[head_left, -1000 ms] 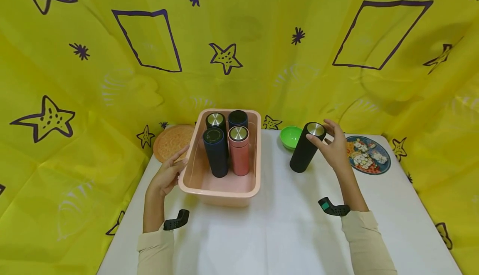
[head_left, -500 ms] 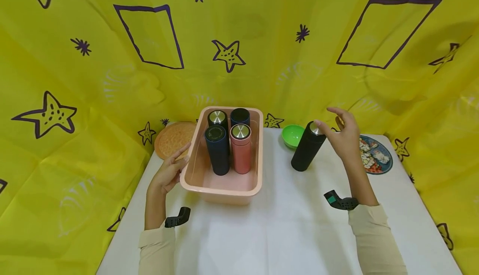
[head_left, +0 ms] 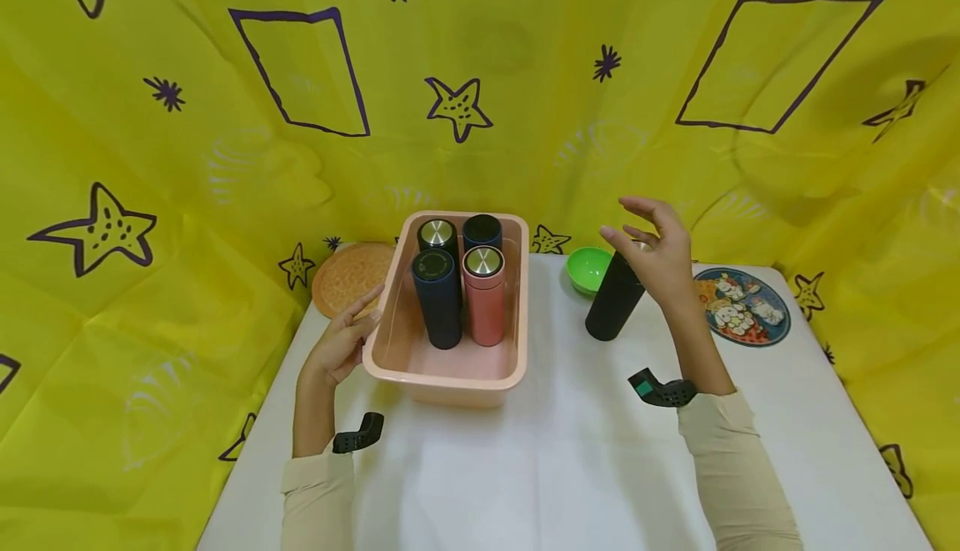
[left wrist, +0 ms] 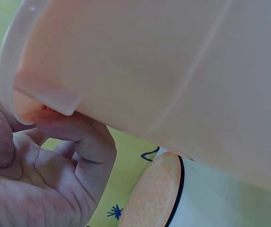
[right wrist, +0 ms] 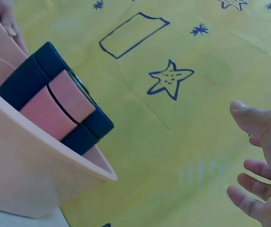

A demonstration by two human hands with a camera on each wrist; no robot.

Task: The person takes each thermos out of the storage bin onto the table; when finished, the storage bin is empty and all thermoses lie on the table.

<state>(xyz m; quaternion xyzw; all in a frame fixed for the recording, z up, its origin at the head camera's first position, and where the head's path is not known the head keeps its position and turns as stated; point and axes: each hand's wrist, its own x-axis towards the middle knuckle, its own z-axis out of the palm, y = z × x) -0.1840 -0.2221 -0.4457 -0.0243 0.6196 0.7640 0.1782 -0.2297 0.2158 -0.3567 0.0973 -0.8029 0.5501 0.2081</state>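
Note:
My left hand grips the left rim of a pink plastic tub, its fingers hooked under the lip in the left wrist view. Inside stand several insulated bottles: a pink bottle and a navy bottle in front, a black bottle with a steel lid and another dark bottle behind. To the right, a black bottle stands on the table. My right hand is raised over its top, overlapping the lid in the head view. Thumb and fingers are spread, holding nothing in the right wrist view.
Behind the black bottle sits a green bowl. A round plate with cartoon figures lies at the right, and a round orange-brown board is partly hidden behind the tub. A yellow patterned curtain surrounds the white table.
My right hand let go of the black bottle's top, drew right and up, then swung back left above it. The bottle stays standing. My left hand keeps its grip on the tub.

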